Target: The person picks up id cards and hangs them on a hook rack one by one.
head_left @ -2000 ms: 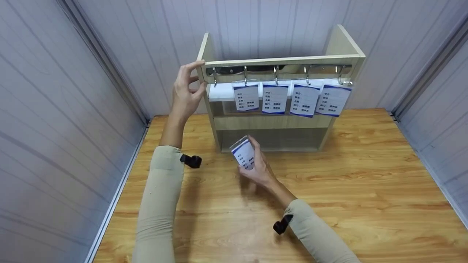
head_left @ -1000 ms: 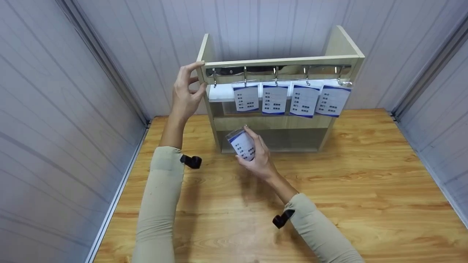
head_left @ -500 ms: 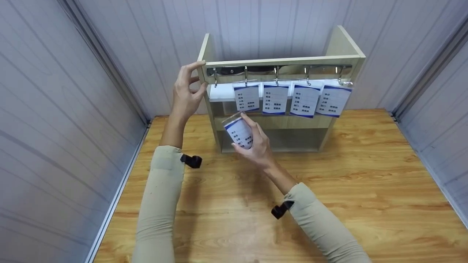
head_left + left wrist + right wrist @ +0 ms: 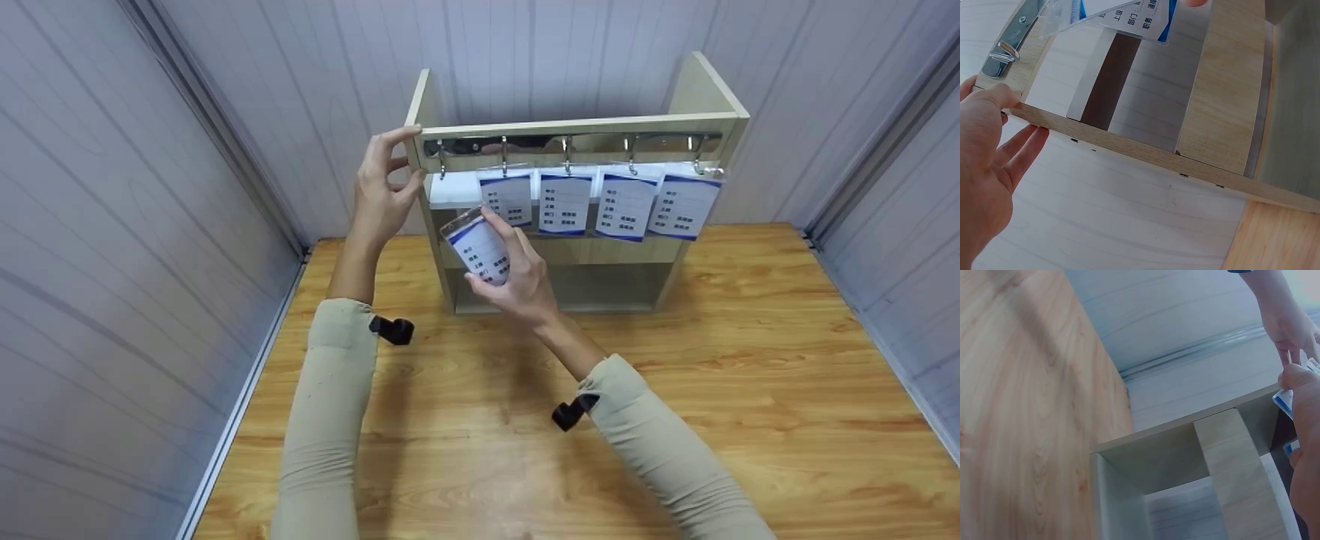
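My right hand (image 4: 521, 281) holds a badge in a clear plastic sleeve (image 4: 480, 251), white with a blue band and printed lines, tilted to the left. Thumb and fingers pinch its right edge and lower end. It overlaps the lower part of the leftmost hanging badge (image 4: 506, 196) in the head view. My left hand (image 4: 384, 187) grips the upper left corner of a light wooden shelf (image 4: 577, 251); in the left wrist view its thumb and fingers lie on either side of the side panel (image 4: 1129, 147). Several similar badges hang from a chrome hook rail (image 4: 600, 142). The leftmost hook (image 4: 441, 159) bears nothing.
The shelf stands on a wood-grain floor (image 4: 750, 337) against a pale panelled wall (image 4: 615, 52). Another panelled wall (image 4: 135, 247) rises at the left. A white board (image 4: 454, 189) lies behind the hanging badges.
My right hand has risen and moved slightly left with the badge, from in front of the shelf's bottom opening to just under the hanging badges. The left hand stays at the shelf corner.
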`<state>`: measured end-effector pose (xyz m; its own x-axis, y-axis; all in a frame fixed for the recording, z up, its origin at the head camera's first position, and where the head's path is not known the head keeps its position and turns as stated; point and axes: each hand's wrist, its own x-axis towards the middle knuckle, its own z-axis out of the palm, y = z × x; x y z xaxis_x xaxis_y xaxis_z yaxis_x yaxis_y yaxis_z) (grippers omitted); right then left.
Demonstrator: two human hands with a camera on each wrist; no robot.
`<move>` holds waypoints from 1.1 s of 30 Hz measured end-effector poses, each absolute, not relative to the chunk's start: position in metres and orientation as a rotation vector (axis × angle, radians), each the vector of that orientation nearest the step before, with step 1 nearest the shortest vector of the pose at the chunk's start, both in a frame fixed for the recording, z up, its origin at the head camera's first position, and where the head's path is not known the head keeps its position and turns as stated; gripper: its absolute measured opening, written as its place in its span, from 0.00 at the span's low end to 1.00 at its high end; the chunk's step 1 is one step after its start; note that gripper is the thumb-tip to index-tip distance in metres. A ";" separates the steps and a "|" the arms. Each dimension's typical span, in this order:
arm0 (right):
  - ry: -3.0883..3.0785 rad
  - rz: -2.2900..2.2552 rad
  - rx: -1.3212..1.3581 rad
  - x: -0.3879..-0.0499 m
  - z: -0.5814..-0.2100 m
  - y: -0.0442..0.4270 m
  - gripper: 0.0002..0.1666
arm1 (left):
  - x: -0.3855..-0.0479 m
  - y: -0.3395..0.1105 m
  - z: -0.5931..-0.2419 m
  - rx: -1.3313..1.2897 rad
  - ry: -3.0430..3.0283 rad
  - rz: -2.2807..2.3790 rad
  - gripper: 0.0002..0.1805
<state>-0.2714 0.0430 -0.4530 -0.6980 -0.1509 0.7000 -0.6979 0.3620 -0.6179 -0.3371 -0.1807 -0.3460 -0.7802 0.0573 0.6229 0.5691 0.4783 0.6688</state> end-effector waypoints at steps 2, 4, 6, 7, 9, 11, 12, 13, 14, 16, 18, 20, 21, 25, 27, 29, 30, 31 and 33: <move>-2.098 1.333 0.748 -0.273 -0.448 0.043 0.58 | -0.338 -0.181 -0.346 -0.516 -2.194 -1.286 0.29; -2.105 1.334 0.765 -0.275 -0.444 0.042 0.58 | -0.338 -0.181 -0.346 -0.512 -2.191 -1.302 0.29; -2.110 1.322 0.781 -0.277 -0.440 0.041 0.58 | -0.338 -0.181 -0.346 -0.512 -2.187 -1.316 0.30; -2.112 1.309 0.789 -0.279 -0.438 0.041 0.57 | -0.338 -0.181 -0.346 -0.512 -2.186 -1.322 0.30; -2.113 1.270 0.804 -0.282 -0.434 0.040 0.57 | -0.339 -0.181 -0.346 -0.513 -2.183 -1.332 0.30; -2.112 1.236 0.814 -0.284 -0.432 0.040 0.56 | -0.339 -0.181 -0.346 -0.518 -2.181 -1.338 0.30; -2.109 1.222 0.820 -0.286 -0.430 0.040 0.56 | -0.339 -0.181 -0.346 -0.519 -2.179 -1.341 0.30; -2.106 1.211 0.825 -0.287 -0.429 0.039 0.56 | -0.339 -0.181 -0.346 -0.521 -2.177 -1.344 0.29; -2.102 1.200 0.828 -0.288 -0.428 0.039 0.55 | -0.339 -0.181 -0.346 -0.524 -2.176 -1.346 0.29; -2.093 1.190 0.832 -0.290 -0.425 0.038 0.55 | -0.339 -0.181 -0.346 -0.529 -2.175 -1.347 0.29; -2.087 1.178 0.836 -0.291 -0.422 0.038 0.55 | -0.339 -0.181 -0.346 -0.532 -2.175 -1.345 0.29; -2.087 1.169 0.842 -0.292 -0.417 0.037 0.55 | -0.339 -0.181 -0.346 -0.529 -2.179 -1.340 0.29; -2.089 1.168 0.846 -0.292 -0.415 0.036 0.55 | -0.339 -0.181 -0.346 -0.527 -2.181 -1.339 0.29; -2.106 1.170 0.866 -0.294 -0.408 0.035 0.55 | -0.338 -0.181 -0.345 -0.514 -2.192 -1.339 0.29; -2.119 1.174 0.869 -0.295 -0.406 0.035 0.55 | -0.338 -0.180 -0.345 -0.516 -2.192 -1.344 0.28; -2.136 1.182 0.868 -0.296 -0.405 0.035 0.55 | -0.338 -0.180 -0.345 -0.519 -2.191 -1.347 0.29; -2.144 1.185 0.866 -0.296 -0.404 0.035 0.55 | -0.338 -0.180 -0.345 -0.520 -2.189 -1.349 0.29; -2.153 1.187 0.861 -0.296 -0.403 0.035 0.55 | -0.338 -0.180 -0.345 -0.521 -2.187 -1.351 0.29; -2.172 1.188 0.851 -0.297 -0.403 0.034 0.56 | -0.338 -0.180 -0.345 -0.524 -2.183 -1.349 0.29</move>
<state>-0.2970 0.0342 -0.4026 -0.6688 -0.2764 0.6902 -0.7302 0.4186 -0.5400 -0.3384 -0.1802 -0.3452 -0.7919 0.0542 0.6082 0.5682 0.4300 0.7016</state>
